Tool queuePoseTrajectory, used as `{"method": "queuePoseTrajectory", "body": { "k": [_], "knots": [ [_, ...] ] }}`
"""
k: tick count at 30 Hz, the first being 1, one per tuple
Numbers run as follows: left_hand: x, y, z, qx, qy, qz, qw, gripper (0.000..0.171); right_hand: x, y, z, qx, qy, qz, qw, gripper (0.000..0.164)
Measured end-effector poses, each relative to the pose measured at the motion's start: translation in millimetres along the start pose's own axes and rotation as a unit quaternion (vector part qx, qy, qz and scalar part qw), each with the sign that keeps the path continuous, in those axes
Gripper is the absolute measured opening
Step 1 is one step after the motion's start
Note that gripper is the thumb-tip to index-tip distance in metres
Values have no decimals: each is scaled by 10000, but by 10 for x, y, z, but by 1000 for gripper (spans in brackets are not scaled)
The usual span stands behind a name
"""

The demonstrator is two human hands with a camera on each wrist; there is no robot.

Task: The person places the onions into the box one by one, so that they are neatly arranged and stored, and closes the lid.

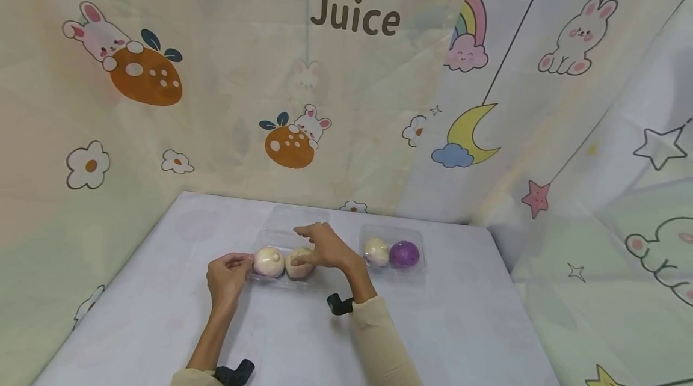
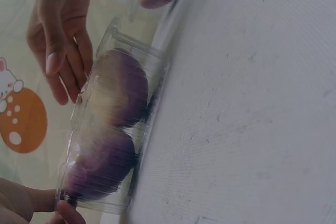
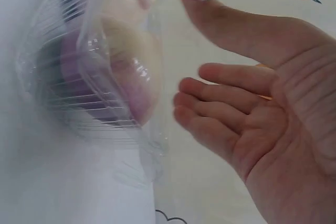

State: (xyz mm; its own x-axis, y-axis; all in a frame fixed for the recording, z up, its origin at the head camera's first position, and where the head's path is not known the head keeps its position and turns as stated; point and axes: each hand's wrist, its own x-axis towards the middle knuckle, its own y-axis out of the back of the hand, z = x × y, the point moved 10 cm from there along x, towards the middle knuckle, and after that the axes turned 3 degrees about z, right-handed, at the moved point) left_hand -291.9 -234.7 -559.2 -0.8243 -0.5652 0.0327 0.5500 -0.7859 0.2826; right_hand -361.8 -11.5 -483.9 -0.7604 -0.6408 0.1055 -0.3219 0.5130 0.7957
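An open clear plastic box (image 1: pixel 278 282) on the table holds two round cream-and-purple balls; a small nub tops the left ball (image 1: pixel 268 262). My left hand (image 1: pixel 227 278) pinches the left end of this box, its fingertips and thumb at the rim in the left wrist view. Over the right ball (image 1: pixel 299 266) hovers my right hand (image 1: pixel 326 248), thumb and fingers spread apart. In the right wrist view that hand (image 3: pixel 247 108) holds nothing and stands apart from the box (image 3: pixel 79 124). The raised lid (image 1: pixel 298 217) lies back behind the box.
To the right stands a second clear box (image 1: pixel 408 279), with a cream ball (image 1: pixel 376 252) and a purple ball (image 1: pixel 404 254) inside. The white tabletop (image 1: pixel 460 326) ends at a printed curtain (image 1: pixel 216 133) at the back and sides.
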Motion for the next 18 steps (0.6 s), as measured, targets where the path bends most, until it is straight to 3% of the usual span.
{"method": "queuePoseTrajectory", "body": {
  "k": [8,18],
  "knots": [
    [-6,19,-10,-24,16,43,10000,14,-26,131,213,473,-540,1257,9895,76],
    [9,9,-27,11,-5,62,10000,15,-124,192,436,682,-863,2139,9706,59]
  ]
}}
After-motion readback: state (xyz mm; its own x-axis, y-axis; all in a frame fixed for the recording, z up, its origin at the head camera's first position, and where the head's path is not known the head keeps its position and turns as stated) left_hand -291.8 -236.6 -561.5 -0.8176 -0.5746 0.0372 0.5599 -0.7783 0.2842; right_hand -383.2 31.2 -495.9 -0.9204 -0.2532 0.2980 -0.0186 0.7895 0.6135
